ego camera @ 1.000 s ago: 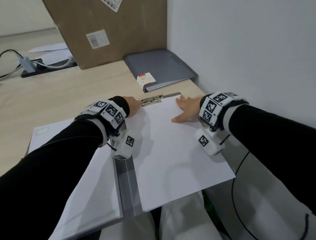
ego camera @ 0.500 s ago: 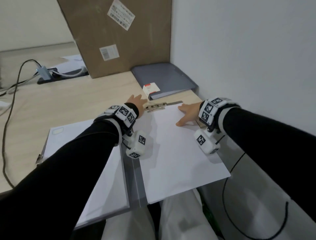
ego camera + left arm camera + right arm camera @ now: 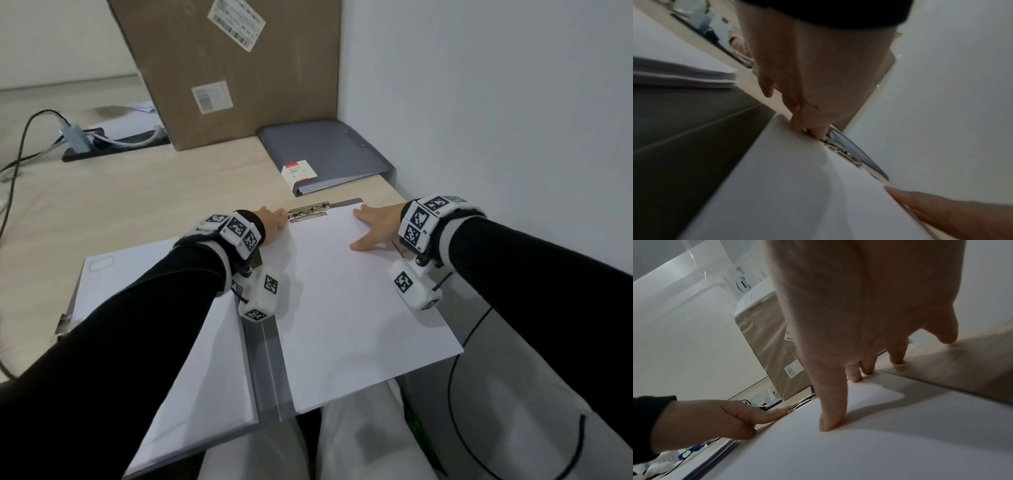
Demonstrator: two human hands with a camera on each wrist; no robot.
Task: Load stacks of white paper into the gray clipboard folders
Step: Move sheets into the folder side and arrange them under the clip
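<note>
1. Gray folder (image 3: 265,363) lies open flat at the near edge of the wooden desk (image 3: 137,205), spine toward the person, with its metal clip (image 3: 308,211) at the far end of the right half.
2. White paper stack (image 3: 349,301) sits on that right half, top edge right up at the clip. It's a bit skewed, and its near right corner sticks out past the desk edge.
3. Left hand (image 3: 272,221) is at the stack's top left corner, fingers held out fairly straight with the tips touching the paper's edge just beside the clip. It isn't gripping anything.
4. Right hand (image 3: 375,226) lies flat and spread on the top right part of the stack, thumb out to the side, fingertips (image 3: 830,423) pressing down on the sheet.
5. More white sheets (image 3: 178,342) cover the folder's left half, partly under the left arm.
6. Second gray folder (image 3: 329,154) sits closed farther back by the wall, with a small white and red label (image 3: 298,171) at its front corner.
7. Big cardboard box (image 3: 222,68) stands behind that, and some cables (image 3: 20,154) trail over the desk at the far left.
</note>
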